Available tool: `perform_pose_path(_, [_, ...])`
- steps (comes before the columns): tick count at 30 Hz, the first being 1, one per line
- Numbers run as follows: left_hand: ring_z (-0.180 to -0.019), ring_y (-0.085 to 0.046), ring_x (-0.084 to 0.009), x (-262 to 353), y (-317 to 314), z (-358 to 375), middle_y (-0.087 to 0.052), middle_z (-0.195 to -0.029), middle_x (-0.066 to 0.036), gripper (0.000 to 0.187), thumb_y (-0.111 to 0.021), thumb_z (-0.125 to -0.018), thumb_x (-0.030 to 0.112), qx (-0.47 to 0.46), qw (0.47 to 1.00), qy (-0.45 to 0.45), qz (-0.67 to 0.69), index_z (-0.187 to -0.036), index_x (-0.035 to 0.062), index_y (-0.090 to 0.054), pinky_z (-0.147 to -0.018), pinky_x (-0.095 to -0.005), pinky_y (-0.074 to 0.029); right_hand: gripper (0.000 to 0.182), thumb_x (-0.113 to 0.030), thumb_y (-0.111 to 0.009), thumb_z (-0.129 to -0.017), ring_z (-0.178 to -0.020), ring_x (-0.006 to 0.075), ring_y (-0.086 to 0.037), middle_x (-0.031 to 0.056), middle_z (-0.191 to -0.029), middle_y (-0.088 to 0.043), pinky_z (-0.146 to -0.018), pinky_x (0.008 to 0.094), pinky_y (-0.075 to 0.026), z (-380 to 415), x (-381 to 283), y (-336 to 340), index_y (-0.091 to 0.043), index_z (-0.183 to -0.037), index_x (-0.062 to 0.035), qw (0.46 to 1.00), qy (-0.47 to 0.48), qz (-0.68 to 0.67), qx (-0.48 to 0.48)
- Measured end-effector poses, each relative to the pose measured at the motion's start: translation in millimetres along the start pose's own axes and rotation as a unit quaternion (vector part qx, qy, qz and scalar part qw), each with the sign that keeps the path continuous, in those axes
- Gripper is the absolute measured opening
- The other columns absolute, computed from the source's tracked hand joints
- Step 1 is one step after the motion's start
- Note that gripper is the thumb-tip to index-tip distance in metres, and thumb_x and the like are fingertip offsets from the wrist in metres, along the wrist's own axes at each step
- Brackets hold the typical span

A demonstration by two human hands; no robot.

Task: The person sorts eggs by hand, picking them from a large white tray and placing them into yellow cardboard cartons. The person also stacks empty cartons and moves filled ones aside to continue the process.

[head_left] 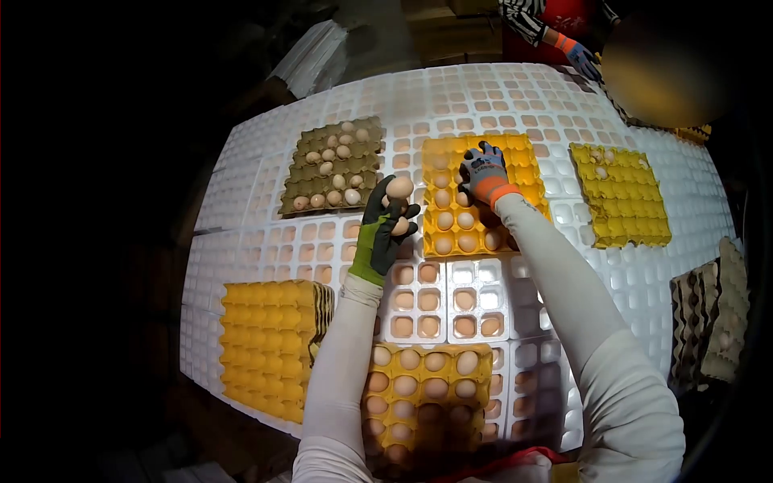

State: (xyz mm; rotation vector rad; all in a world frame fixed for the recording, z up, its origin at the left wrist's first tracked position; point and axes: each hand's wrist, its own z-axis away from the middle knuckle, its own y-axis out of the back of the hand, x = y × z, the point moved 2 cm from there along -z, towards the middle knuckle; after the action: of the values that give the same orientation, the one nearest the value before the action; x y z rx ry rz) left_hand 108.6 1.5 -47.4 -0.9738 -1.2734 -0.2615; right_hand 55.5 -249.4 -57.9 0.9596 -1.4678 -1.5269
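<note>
My left hand (386, 225), in a black and green glove, is closed around eggs (399, 188), with at least two showing between its fingers. It hovers just left of a yellow egg tray (475, 143). Over that tray's upper middle, my right hand (485, 167), in a grey-blue glove with an orange cuff, has its fingers curled downward; what lies under them is hidden. Eggs (466, 220) fill several cups along the tray's left and lower parts. Nearest me, another yellow tray (485, 378) holds rows of eggs, partly in shadow.
White foam trays (463, 278) with square pockets cover the table, many with eggs. A grey-brown tray (306, 181) with eggs lies left, a stack of yellow trays (266, 342) front left. Right are a yellow tray (624, 201) and grey trays (725, 322). A co-worker's gloved hand (581, 60) shows at back right.
</note>
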Motion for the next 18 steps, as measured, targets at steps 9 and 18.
perform_pose_path(9, [-0.098, -0.063, -0.0176, 14.0, -14.6, 24.9, -0.058, -0.127, -0.004, 0.048, -0.057, -0.104, 0.028, -0.034, 0.997, 0.023, 0.066, -0.149, 0.0187, -0.041, -0.066, -0.0260, -0.055, 0.044, -0.024, -0.069, -0.096, -0.122, 0.0272, -0.061, 0.0067, -0.144, -0.055, -0.100, 0.0369, -0.054, 104.5, -3.9, 25.8, -0.058, -0.136, -0.0090, 0.569, 0.092, -0.817, 0.000])
perform_pose_path(18, [-0.105, -0.059, -0.0183, -0.7, -18.2, 26.6, -0.055, -0.141, -0.006, 0.043, -0.051, -0.107, 0.028, -0.103, 0.966, 0.067, 0.229, -0.145, 0.0079, -0.045, -0.076, -0.0290, -0.057, 0.033, -0.005, -0.069, -0.092, -0.129, 0.0229, -0.056, 0.0109, -0.140, -0.057, -0.109, 0.0332, -0.048, 192.3, 5.9, -11.9, -0.068, -0.125, -0.0065, 0.794, 0.147, -0.550, 0.213])
